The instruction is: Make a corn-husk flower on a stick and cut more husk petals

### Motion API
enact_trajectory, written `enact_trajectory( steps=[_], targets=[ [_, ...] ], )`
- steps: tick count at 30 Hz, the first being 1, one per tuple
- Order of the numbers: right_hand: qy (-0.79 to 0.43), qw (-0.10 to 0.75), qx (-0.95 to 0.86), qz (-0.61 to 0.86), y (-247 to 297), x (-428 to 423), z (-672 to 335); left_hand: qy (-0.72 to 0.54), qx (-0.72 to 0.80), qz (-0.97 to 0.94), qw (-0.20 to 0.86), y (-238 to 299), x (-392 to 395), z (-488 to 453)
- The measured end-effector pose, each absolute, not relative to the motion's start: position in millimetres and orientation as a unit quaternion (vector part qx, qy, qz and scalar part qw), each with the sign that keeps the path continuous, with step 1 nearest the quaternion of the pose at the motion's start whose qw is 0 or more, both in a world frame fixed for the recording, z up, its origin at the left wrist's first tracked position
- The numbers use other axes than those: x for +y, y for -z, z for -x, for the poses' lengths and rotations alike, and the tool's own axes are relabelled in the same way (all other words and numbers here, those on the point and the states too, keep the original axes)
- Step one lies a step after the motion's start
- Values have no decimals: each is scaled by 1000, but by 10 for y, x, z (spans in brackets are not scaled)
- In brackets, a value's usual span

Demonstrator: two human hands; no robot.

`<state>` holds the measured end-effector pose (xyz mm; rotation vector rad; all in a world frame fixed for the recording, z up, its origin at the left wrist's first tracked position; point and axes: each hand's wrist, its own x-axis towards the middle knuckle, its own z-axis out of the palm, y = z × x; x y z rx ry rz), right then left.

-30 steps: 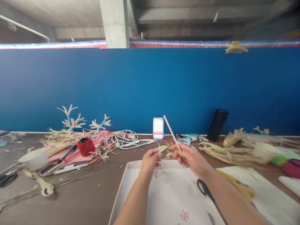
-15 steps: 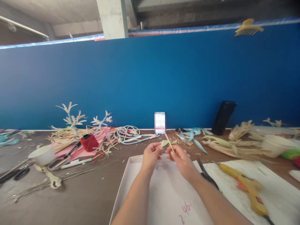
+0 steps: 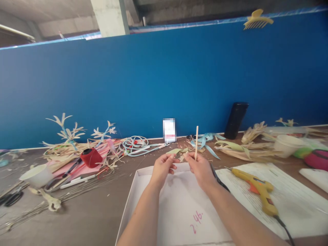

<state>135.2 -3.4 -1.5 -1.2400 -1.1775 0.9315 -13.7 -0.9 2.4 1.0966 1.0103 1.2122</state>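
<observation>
My right hand (image 3: 201, 169) is closed around a thin pale wooden stick (image 3: 196, 141), which stands almost upright out of the fist. To its left, my left hand (image 3: 164, 167) has thumb and fingertips drawn together in a pinch; whatever may be between them is too small to make out. A small gap separates the two hands. Both are over the far edge of a shallow white cardboard box (image 3: 176, 205) with pink handwriting inside. Just beyond the fingers lies a strip of pale green husk (image 3: 175, 150) among small scraps.
A yellow glue gun (image 3: 256, 188) lies on printed paper at right, with dark scissors (image 3: 220, 179) beside the box. Left are a red thread spool (image 3: 91, 157), a white bowl (image 3: 37, 176), wires and husk flowers (image 3: 68, 131). A phone (image 3: 169, 130) leans against the blue partition (image 3: 153, 78).
My hands have moved slightly apart. The stick has swung from leaning left to nearly upright in my right hand. The whole view has shifted a little.
</observation>
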Motion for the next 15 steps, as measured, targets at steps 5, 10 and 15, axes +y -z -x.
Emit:
enact_trajectory(
  steps=[5, 10, 15],
  targets=[
    [-389, 576, -488, 528, 20, -23, -1350, -481, 446, -492, 572, -8, -8, 152],
    [-388, 573, -490, 530, 17, -46, -1326, -456, 440, -516, 576, 26, -11, 98],
    [-383, 549, -527, 524, 16, -52, -1326, -478, 440, -501, 572, 11, -12, 88]
  ],
)
